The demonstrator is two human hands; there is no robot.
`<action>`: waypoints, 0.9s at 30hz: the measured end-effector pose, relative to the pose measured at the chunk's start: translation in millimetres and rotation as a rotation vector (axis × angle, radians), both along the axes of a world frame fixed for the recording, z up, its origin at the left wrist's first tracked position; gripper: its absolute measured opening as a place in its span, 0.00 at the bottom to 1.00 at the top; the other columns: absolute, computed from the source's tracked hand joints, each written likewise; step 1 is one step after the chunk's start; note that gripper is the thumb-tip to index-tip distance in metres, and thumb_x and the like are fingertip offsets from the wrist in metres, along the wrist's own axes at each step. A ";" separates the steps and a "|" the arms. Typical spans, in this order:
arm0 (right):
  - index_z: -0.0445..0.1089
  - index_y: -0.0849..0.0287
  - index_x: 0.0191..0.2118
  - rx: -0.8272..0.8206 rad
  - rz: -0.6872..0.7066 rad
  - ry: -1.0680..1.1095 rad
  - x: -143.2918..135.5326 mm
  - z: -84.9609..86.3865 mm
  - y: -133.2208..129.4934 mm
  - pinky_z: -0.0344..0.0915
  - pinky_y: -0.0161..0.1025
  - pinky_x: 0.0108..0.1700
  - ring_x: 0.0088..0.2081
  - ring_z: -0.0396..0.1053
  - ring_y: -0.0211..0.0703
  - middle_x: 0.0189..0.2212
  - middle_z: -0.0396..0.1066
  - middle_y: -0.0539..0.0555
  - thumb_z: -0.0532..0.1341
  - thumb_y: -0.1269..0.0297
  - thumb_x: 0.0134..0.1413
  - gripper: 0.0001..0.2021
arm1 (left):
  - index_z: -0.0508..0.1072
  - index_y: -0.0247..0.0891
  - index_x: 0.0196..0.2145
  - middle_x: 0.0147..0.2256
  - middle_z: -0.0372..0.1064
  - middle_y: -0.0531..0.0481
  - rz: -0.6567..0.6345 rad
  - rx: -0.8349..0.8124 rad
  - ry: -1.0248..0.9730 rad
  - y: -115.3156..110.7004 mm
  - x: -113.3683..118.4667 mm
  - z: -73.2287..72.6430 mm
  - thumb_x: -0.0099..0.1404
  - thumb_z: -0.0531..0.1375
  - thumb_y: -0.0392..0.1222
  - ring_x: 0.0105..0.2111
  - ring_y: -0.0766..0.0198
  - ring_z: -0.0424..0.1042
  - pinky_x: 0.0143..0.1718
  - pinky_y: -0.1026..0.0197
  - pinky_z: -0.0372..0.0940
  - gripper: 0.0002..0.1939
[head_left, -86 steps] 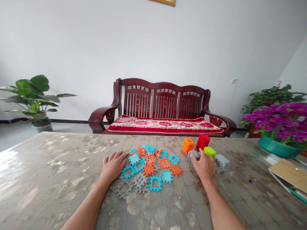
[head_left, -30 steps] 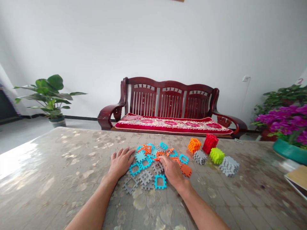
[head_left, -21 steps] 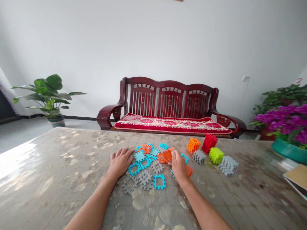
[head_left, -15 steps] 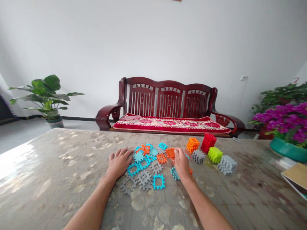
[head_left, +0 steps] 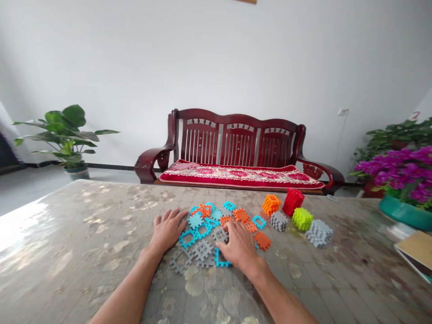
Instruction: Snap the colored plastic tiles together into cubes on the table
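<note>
Gray tile [head_left: 220,234] (windowed) beside right hand [head_left: 240,244]

Cannot see the right side of the blue frame [head_left: 217,260] behind the right hand [head_left: 239,245], nor tell contact from hovering between its fingertips [head_left: 229,224] and the gray window piece [head_left: 220,234]. Lose both forearms [head_left: 130,285] at the bottom edge, the gold strip [head_left: 249,1] at the top, the purple flowers [head_left: 403,171] at the right. Cannot read the small reddish mark [head_left: 415,115].
</note>
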State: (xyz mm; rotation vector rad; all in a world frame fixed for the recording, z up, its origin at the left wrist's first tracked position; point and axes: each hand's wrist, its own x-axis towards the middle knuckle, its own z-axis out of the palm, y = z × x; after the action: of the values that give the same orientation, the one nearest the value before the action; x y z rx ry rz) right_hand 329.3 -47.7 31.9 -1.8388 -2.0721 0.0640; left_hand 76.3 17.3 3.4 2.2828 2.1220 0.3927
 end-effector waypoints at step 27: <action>0.71 0.55 0.53 -0.096 0.054 -0.039 26.3 5.6 17.5 0.63 0.42 0.51 0.53 0.70 0.52 0.50 0.76 0.56 0.62 0.64 0.56 0.17 | 0.69 0.55 0.60 0.64 0.62 0.48 0.005 0.011 -0.013 2.1 -1.1 -4.0 0.71 0.48 0.50 0.65 0.48 0.56 0.62 0.37 0.49 0.22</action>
State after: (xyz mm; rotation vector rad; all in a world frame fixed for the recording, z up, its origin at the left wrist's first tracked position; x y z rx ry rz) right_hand 355.6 -30.2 37.5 -1.8528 -2.1810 0.1461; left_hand 75.2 19.4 -0.7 2.2743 2.1259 0.4192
